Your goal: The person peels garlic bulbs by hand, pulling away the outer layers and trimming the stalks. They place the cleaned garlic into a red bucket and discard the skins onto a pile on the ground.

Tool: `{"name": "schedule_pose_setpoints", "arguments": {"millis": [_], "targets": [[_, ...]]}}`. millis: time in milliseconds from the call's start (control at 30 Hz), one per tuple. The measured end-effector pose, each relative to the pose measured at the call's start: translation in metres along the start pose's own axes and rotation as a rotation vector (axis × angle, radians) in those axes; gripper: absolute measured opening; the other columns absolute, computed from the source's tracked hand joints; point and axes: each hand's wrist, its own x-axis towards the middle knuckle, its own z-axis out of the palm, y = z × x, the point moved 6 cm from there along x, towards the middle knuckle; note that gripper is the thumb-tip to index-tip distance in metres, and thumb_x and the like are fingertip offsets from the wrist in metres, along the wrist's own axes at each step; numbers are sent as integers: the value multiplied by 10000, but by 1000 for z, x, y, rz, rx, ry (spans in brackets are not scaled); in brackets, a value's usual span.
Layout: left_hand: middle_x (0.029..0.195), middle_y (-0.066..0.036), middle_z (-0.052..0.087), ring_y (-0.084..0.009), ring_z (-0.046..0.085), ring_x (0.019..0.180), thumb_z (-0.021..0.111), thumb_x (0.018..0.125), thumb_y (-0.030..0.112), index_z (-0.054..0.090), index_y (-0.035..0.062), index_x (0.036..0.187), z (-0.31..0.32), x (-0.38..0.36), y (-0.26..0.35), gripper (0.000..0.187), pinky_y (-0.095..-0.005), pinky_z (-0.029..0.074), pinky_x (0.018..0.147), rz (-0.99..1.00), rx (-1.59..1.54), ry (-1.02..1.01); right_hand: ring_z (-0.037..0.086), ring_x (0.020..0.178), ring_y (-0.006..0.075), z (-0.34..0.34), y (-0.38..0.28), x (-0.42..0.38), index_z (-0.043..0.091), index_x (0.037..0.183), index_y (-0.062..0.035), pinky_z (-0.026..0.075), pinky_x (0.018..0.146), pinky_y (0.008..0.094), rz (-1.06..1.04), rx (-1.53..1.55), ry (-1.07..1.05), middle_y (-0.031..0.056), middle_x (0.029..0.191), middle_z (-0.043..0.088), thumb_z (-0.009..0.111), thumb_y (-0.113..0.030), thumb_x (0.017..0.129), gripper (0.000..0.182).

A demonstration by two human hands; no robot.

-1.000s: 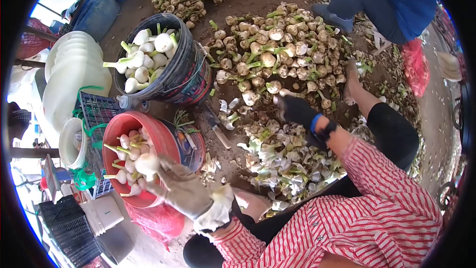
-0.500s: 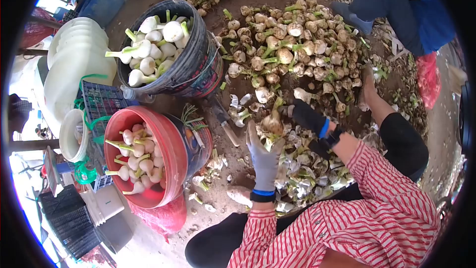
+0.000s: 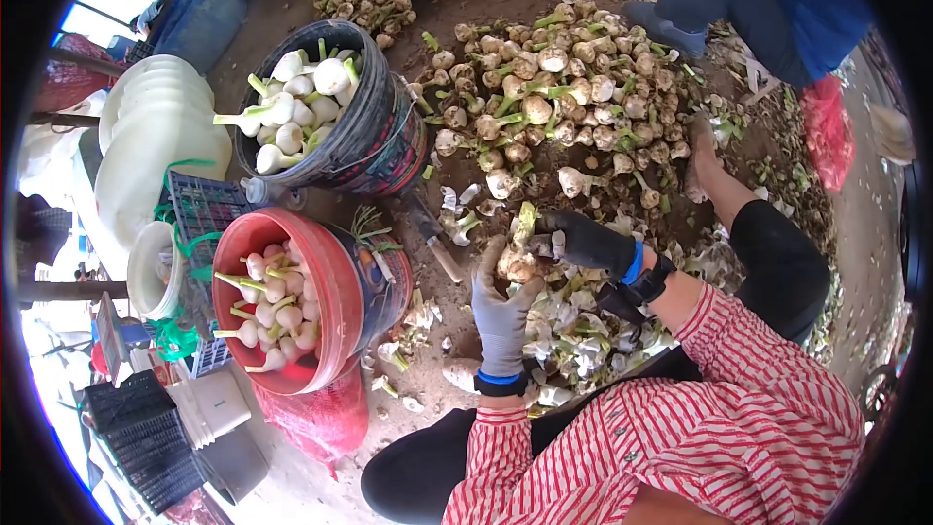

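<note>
A garlic bulb [image 3: 518, 262] with a short green stem pointing up sits in the grip of my left hand [image 3: 501, 321], which wears a grey glove. My right hand [image 3: 593, 245], in a black glove, is closed at the stem side of that bulb; what its fingers hold is too small to name. Peeled white skins and leaves [image 3: 573, 331] lie below both hands. Beyond them spreads a heap of unpeeled garlic bulbs [image 3: 583, 87]. To the left, a trowel-like tool [image 3: 442, 255] rests on the ground.
A black bucket [image 3: 374, 126] of white bulbs and a red bucket [image 3: 345, 316] of pinkish bulbs stand at left. Plastic crates [image 3: 204, 204] and a white tub [image 3: 155, 272] are farther left. Another person's leg [image 3: 714, 0] shows at the upper right, near a red bag [image 3: 829, 131].
The bulb has tipped, its stem now upright and its roots side nearer my left palm. My left hand has closed round it, and both hands have moved slightly left.
</note>
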Motion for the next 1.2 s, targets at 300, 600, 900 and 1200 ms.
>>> {"name": "schedule_pose_setpoints", "arguments": {"millis": [300, 600, 900, 1200], "targets": [[1163, -87, 537, -218, 524, 1036, 665, 726, 316, 440, 50, 1245, 10, -10, -26, 626, -324, 419, 877, -269, -1000, -182, 509, 748, 111, -10, 6, -7, 555, 1060, -9, 446, 707, 262, -133, -351, 104, 40, 837, 598, 600, -187, 849, 280], [1084, -106, 562, -182, 555, 838, 554, 781, 556, 478, 117, 1207, 19, -6, -35, 617, -295, 456, 650, -483, -1162, -437, 596, 870, 225, 0, -7, -18, 467, 1210, -2, 474, 780, 307, -402, -601, 398, 178, 1027, 594, 549, -21, 760, 457], [1475, -44, 62, -200, 533, 1032, 528, 891, 316, 389, -19, 1279, -6, -3, 2, 531, -299, 540, 776, -19, -270, 102, 591, 718, 134, -7, -3, -16, 562, 979, 31, 465, 682, 283, 17, -21, 214, 89, 779, 622, 528, -79, 833, 186], [1154, -83, 520, -169, 547, 972, 769, 680, 340, 405, -24, 1242, 0, -4, -6, 762, -302, 461, 860, -152, -424, -175, 579, 697, 109, 1, -6, -16, 589, 970, 30, 465, 631, 254, -4, 179, -411, 54, 815, 630, 484, -82, 799, 230]]}}
